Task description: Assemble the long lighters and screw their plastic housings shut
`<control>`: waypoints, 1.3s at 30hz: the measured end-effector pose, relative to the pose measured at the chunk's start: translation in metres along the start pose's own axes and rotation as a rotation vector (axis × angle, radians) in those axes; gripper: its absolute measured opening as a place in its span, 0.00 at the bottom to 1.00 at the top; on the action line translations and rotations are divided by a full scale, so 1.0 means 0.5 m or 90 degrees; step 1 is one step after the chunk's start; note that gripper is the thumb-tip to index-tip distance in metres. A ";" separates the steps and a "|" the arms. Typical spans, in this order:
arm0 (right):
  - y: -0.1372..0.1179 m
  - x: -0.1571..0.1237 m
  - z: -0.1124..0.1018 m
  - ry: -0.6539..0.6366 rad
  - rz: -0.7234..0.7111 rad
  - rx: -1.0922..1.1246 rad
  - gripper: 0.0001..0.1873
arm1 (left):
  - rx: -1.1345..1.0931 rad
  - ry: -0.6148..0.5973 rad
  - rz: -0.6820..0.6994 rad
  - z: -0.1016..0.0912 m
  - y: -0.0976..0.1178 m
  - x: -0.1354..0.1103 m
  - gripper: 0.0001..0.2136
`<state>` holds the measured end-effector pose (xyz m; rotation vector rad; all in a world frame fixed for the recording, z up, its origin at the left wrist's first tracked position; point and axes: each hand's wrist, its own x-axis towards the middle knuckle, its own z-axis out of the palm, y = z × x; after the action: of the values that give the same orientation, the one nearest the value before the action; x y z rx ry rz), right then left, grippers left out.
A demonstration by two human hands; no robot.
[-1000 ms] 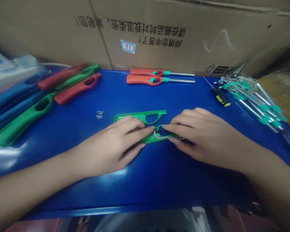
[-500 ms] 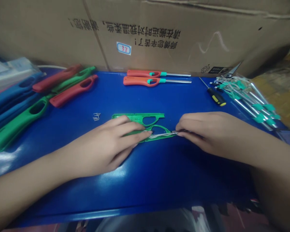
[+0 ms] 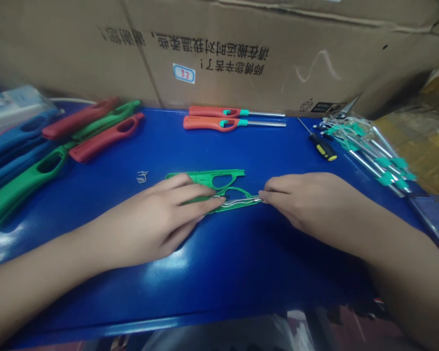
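Two green lighter shell halves lie side by side on the blue table. The far half is bare. The near half has a thin wire running through it. My left hand lies over the near half's left end, fingers pressed down on it. My right hand pinches the metal tube end at the near half's right tip, fingers closed together.
Two orange assembled lighters lie at the back by a cardboard box. Red, green and blue shells are piled at left. A screwdriver and several metal tube parts lie at right. Small screws sit near centre-left.
My right hand has slid rightward off the near green half to its right tip, uncovering the wire inside. My left hand has stayed on the left end.
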<state>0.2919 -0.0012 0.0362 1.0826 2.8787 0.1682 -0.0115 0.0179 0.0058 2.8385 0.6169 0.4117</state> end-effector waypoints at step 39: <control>-0.028 0.058 0.025 0.065 0.184 0.518 0.03 | -0.002 -0.009 -0.020 0.005 -0.001 -0.005 0.20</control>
<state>0.2622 0.0084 0.0215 1.6161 2.8902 -1.0447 -0.0133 0.0170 0.0029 2.8215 0.6571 0.3876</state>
